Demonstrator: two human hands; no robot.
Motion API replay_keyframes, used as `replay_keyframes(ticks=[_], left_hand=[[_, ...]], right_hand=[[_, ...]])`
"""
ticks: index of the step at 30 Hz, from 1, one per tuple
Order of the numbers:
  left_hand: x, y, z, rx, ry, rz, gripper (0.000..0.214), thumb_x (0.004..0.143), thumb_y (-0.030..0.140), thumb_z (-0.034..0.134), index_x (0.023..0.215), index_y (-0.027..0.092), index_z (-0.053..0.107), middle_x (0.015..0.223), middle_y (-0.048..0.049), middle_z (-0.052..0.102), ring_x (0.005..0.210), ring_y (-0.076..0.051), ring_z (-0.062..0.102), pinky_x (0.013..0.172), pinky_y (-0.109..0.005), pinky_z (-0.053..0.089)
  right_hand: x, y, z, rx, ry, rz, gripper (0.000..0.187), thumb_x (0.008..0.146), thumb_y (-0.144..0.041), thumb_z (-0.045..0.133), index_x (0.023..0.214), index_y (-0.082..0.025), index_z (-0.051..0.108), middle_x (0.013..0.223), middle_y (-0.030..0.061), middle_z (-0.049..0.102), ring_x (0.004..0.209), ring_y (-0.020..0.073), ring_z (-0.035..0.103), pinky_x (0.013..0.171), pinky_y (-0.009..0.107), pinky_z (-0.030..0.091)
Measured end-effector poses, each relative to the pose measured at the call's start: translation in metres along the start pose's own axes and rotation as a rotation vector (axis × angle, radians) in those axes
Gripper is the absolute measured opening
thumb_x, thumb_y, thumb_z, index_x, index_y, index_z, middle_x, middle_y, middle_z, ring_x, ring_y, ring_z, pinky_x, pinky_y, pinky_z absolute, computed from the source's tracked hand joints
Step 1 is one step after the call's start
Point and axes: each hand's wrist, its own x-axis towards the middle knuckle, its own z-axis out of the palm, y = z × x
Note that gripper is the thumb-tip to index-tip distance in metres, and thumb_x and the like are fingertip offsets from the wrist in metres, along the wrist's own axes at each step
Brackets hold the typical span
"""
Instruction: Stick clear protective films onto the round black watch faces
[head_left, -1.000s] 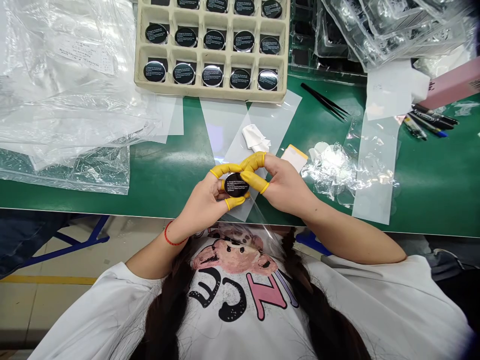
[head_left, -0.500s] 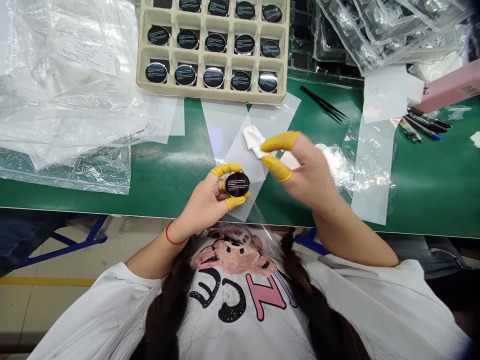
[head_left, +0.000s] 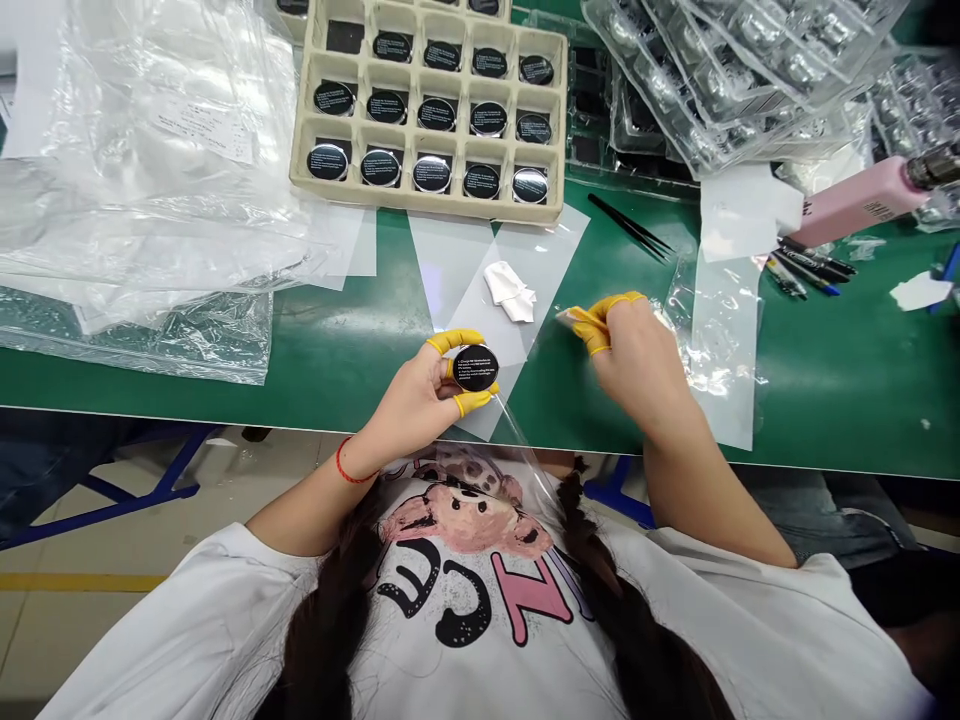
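Shifted rightward, the right hand pinches a small pale card — the left hand grips a black disc by its edge, face bare.

Two hands held apart, fingertips capped in yellow.
Left hand is curled, thumb and fingers pressed inward in a grip; right hand is pinched closed at the tips; a red cord is worn on the left wrist.
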Motion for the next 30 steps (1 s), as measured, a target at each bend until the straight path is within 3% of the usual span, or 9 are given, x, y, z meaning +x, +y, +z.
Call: replay_keyframes(ticks=[3, 7, 12, 18, 25, 30], left_hand=[[0.0, -0.003, -0.002, -0.004, -0.013, 0.03, 0.057, 0.076, 0.018, 0.083, 0.125, 0.019, 0.054, 0.094, 0.0004, 0.075, 0.086, -0.011, 0.075, 0.083, -0.021, 0.059], [0.0, -0.008, -0.004, 0.024, -0.041, 0.103, 0.054, 0.079, 0.019, 0.081, 0.126, 0.019, 0.054, 0.092, 0.0008, 0.073, 0.081, -0.01, 0.072, 0.073, -0.017, 0.056], [0.002, -0.016, -0.008, 0.067, -0.068, 0.161, 0.052, 0.082, 0.019, 0.079, 0.127, 0.019, 0.054, 0.104, -0.0029, 0.072, 0.091, -0.013, 0.072, 0.08, -0.021, 0.057], [0.005, -0.019, -0.009, 0.078, -0.096, 0.152, 0.051, 0.084, 0.025, 0.078, 0.128, 0.02, 0.052, 0.104, -0.0036, 0.071, 0.093, -0.015, 0.072, 0.083, -0.026, 0.058], [0.003, -0.009, -0.007, 0.007, -0.064, 0.085, 0.054, 0.079, 0.02, 0.081, 0.125, 0.02, 0.053, 0.101, -0.0018, 0.074, 0.091, -0.014, 0.074, 0.085, -0.026, 0.059], [0.004, -0.013, -0.008, 0.01, -0.09, 0.12, 0.052, 0.08, 0.02, 0.08, 0.126, 0.021, 0.055, 0.107, -0.0025, 0.072, 0.094, -0.015, 0.073, 0.086, -0.027, 0.059]], right_hand=[[-0.017, -0.037, 0.001, 0.165, 0.135, -0.258, 0.016, 0.104, -0.032, 0.049, 0.103, -0.021, 0.06, 0.099, 0.011, 0.066, 0.089, 0.0238, 0.06, 0.077, 0.039, 0.048], [-0.029, -0.072, 0.026, 0.277, 0.269, -0.63, 0.014, 0.104, -0.028, 0.053, 0.112, -0.02, 0.061, 0.09, 0.0057, 0.069, 0.083, 0.019, 0.06, 0.073, 0.033, 0.05], [-0.015, -0.073, 0.05, 0.15, 0.439, -0.64, 0.015, 0.105, -0.027, 0.045, 0.105, -0.019, 0.058, 0.086, 0.0076, 0.064, 0.081, 0.0218, 0.054, 0.067, 0.035, 0.046], [0.004, -0.07, 0.049, 0.134, 0.507, -0.646, 0.015, 0.106, -0.028, 0.044, 0.104, -0.019, 0.056, 0.087, 0.0079, 0.064, 0.082, 0.0214, 0.055, 0.066, 0.034, 0.046], [0.003, -0.066, 0.023, 0.359, 0.298, -0.716, 0.012, 0.105, -0.026, 0.051, 0.113, -0.023, 0.059, 0.095, 0.0038, 0.068, 0.089, 0.0168, 0.062, 0.076, 0.033, 0.05], [-0.004, -0.061, 0.021, 0.192, 0.317, -0.83, 0.016, 0.1, -0.014, 0.052, 0.107, -0.023, 0.063, 0.096, 0.0063, 0.064, 0.092, 0.0202, 0.054, 0.079, 0.036, 0.049]])
